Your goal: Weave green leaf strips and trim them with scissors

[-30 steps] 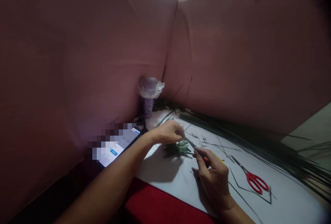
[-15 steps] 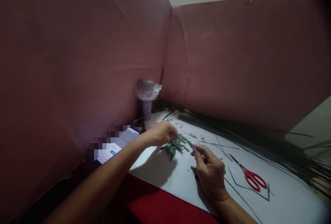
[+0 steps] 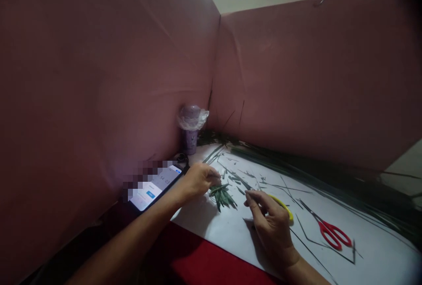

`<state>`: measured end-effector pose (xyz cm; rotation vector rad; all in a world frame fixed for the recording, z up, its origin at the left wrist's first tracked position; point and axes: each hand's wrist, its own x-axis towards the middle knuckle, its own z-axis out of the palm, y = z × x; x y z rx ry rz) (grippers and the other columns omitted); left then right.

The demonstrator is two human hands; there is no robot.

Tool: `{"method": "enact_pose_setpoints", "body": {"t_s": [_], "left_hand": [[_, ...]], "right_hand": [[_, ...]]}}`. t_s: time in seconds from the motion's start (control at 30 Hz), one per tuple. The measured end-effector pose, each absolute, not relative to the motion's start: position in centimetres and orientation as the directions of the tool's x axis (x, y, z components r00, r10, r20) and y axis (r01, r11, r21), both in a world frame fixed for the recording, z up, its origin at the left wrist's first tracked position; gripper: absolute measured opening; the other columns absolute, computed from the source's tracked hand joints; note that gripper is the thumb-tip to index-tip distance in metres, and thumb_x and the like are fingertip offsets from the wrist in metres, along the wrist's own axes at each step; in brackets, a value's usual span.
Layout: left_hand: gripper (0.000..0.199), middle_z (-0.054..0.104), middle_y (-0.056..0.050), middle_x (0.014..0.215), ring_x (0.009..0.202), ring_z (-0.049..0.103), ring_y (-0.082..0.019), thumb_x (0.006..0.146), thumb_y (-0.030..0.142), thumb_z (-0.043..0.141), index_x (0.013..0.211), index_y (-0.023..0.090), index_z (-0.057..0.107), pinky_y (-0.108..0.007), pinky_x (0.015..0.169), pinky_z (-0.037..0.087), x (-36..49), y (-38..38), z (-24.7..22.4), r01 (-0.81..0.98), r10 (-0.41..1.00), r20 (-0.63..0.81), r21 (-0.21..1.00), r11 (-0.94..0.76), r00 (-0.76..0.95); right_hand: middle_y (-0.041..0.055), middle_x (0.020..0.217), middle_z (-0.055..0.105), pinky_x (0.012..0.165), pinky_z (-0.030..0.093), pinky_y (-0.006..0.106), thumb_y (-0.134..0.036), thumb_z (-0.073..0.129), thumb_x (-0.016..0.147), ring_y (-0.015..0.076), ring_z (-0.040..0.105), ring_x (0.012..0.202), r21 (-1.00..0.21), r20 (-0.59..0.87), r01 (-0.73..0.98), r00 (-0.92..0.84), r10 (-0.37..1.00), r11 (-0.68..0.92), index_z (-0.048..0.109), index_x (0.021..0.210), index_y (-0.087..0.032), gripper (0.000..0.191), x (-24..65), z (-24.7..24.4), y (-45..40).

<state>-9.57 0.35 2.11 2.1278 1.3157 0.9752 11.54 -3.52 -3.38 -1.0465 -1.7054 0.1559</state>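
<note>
A small spiky bundle of green leaf strips is pinched in the fingertips of my left hand, just over the white sheet, its pointed ends fanning out to the right. My right hand is a short way to the right, thumb and forefinger pressed together; anything between them is too small to make out. Behind that hand are scissors with a yellow handle, partly hidden, blades pointing to the far left. Red-handled scissors lie on the sheet farther right.
Leaf scraps and thin strips are scattered over the white sheet. Long green leaves lie along the back edge by the pink wall panels. At the left stand a lit phone and a purple cup with clear plastic on top.
The leaf bundle has turned, so its pointed ends now spread to the lower right. My right hand has drawn slightly away from it. The whole view has shifted a little.
</note>
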Motion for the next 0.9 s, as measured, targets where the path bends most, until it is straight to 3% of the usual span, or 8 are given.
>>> {"method": "enact_pose_setpoints", "body": {"t_s": [0.3,0.43,0.9], "left_hand": [[0.013,0.070,-0.005,0.073,0.065,0.062,-0.012,0.075,0.020,0.061,0.078,0.013,0.072,-0.022,0.063,0.045,-9.7,0.2,1.9,0.597,0.913,0.299,0.690,-0.409,0.280],[0.013,0.071,-0.005,0.076,0.070,0.063,-0.014,0.075,0.021,0.062,0.080,0.015,0.073,-0.024,0.065,0.046,-9.5,0.2,1.9,0.663,0.920,0.296,0.638,-0.391,0.257],[0.015,0.063,-0.005,0.073,0.073,0.057,-0.016,0.082,0.025,0.057,0.074,0.016,0.066,-0.028,0.070,0.045,-9.1,-0.5,-0.2,0.703,0.761,0.609,0.440,-0.559,0.224]], "right_hand": [[0.0021,0.069,0.065,0.054,0.044,0.027,-0.028,0.053,0.087,0.0163,0.059,0.061,-0.574,0.688,0.554,-0.074,0.722,0.603,0.064,0.085,-0.019,0.014,11.6,-3.4,-3.4],[0.0019,0.068,0.065,0.054,0.045,0.027,-0.028,0.053,0.087,0.0161,0.059,0.059,-0.568,0.695,0.553,-0.073,0.715,0.609,0.063,0.083,-0.019,0.014,11.5,-3.4,-3.3],[0.0027,0.071,0.067,0.055,0.046,0.028,-0.028,0.053,0.086,0.0170,0.061,0.061,-0.568,0.697,0.559,-0.063,0.715,0.604,0.064,0.083,-0.020,0.014,11.5,-3.3,-3.4]]}}
